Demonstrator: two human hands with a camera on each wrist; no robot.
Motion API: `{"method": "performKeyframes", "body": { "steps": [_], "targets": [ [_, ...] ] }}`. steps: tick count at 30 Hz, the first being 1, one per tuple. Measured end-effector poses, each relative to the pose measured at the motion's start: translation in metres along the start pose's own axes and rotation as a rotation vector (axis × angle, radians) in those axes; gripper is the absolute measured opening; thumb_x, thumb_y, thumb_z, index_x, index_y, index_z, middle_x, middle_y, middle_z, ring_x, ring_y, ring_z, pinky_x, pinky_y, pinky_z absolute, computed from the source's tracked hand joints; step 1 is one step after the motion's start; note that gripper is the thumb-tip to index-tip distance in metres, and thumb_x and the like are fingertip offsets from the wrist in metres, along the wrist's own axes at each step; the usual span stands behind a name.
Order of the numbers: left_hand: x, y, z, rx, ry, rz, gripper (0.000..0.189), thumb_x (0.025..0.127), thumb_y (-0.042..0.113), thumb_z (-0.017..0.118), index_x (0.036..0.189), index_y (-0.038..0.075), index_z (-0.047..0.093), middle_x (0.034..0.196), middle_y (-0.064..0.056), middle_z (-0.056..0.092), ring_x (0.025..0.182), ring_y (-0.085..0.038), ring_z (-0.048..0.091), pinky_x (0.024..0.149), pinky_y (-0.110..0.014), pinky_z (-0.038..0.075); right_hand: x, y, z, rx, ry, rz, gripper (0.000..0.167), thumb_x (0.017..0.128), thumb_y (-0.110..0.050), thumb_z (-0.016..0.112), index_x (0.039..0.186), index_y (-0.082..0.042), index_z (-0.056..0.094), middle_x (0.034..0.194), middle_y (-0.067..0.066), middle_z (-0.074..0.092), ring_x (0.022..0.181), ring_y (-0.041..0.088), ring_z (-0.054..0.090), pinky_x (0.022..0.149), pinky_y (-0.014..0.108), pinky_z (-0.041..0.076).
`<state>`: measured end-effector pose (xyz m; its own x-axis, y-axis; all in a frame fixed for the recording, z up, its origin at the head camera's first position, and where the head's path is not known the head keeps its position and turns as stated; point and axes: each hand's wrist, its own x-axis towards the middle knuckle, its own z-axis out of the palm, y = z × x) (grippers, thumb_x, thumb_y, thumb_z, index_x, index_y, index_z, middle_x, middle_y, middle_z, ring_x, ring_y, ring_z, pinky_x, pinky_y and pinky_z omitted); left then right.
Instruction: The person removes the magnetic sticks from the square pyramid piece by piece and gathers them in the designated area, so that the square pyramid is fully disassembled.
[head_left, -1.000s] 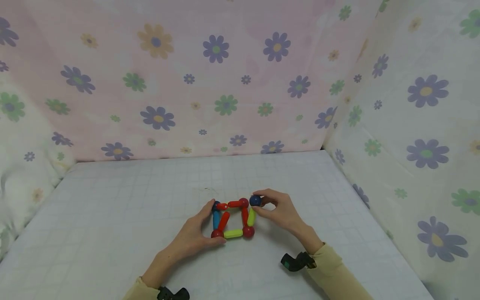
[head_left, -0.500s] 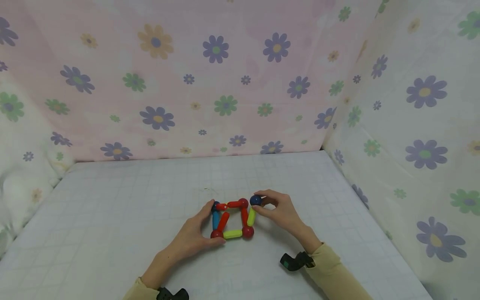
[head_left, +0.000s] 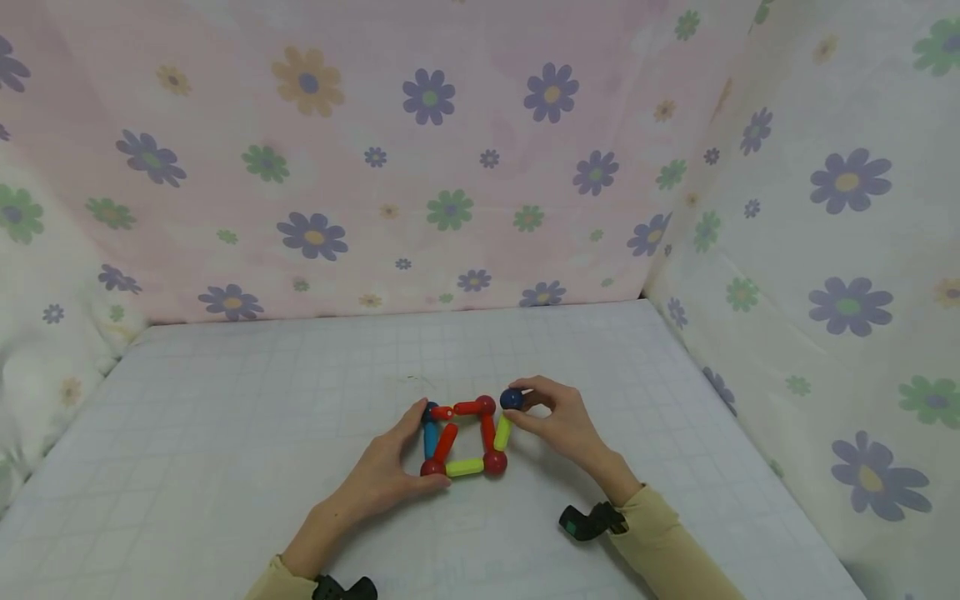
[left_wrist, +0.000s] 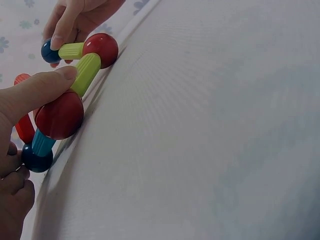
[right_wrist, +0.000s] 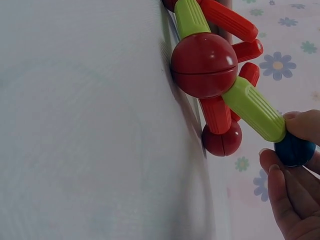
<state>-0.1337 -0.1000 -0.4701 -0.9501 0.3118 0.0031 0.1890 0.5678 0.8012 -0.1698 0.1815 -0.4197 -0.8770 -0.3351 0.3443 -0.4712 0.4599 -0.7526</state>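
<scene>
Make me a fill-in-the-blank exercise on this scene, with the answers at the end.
The right hand pinches a ball coloured ____.
A ____ rod joins the two nearest red balls in the head view.
Beside the left hand, the blue rod links a blue ball to a ____ ball.
Missing words: blue; yellow-green; red.

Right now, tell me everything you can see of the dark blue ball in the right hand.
The glossy, dark blue, plastic-looking ball is round and pinched between the thumb and fingers of the right hand, which partly hides it. It meets one end of a ridged yellow-green rod that slants up from a glossy red ball, so the blue ball is held above the white tabletop.
</scene>
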Motion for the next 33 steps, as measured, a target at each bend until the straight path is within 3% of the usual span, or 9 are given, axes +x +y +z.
{"method": "performKeyframes", "body": {
  "steps": [12,20,27,33],
  "targets": [
    [0.0,0.0,0.0,-0.004,-0.005,-0.015,0.111,0.072,0.042,0.089,0.16,0.021,0.025,0.163,0.0,0.032,0.15,-0.025,0.031,0.115,-0.051,0.037,0.002,0.003,-0.001,0.013,0.037,-0.008,0.035,0.083,0.002,0.078,0.116,0.002,0.066,0.107,0.016,0.071,0.084,0.025,0.069,0.088,0.049,0.058],
    [0.0,0.001,0.0,0.003,0.002,-0.011,0.111,0.072,0.043,0.089,0.16,0.02,0.025,0.163,0.0,0.032,0.15,-0.025,0.031,0.114,-0.051,0.038,0.004,0.042,0.005,-0.028,0.072,0.019,0.041,0.082,-0.006,0.082,0.12,-0.005,0.066,0.109,0.007,0.07,0.086,0.018,0.066,0.087,0.043,0.058],
    [0.0,0.0,0.0,0.013,0.007,-0.001,0.111,0.072,0.043,0.089,0.16,0.02,0.025,0.163,0.0,0.031,0.15,-0.025,0.031,0.115,-0.05,0.037,0.008,0.057,-0.002,-0.008,0.063,0.047,0.04,0.083,-0.019,0.083,0.119,-0.011,0.068,0.108,0.001,0.069,0.087,0.015,0.068,0.088,0.04,0.058],
    [0.0,0.0,-0.001,0.005,0.0,0.002,0.111,0.073,0.043,0.088,0.16,0.02,0.025,0.164,0.001,0.029,0.151,-0.024,0.029,0.116,-0.05,0.036,0.015,0.068,-0.009,-0.054,0.057,0.117,0.04,0.085,-0.021,0.081,0.121,-0.011,0.068,0.11,0.002,0.066,0.092,0.018,0.068,0.089,0.037,0.058]
  ]
}}
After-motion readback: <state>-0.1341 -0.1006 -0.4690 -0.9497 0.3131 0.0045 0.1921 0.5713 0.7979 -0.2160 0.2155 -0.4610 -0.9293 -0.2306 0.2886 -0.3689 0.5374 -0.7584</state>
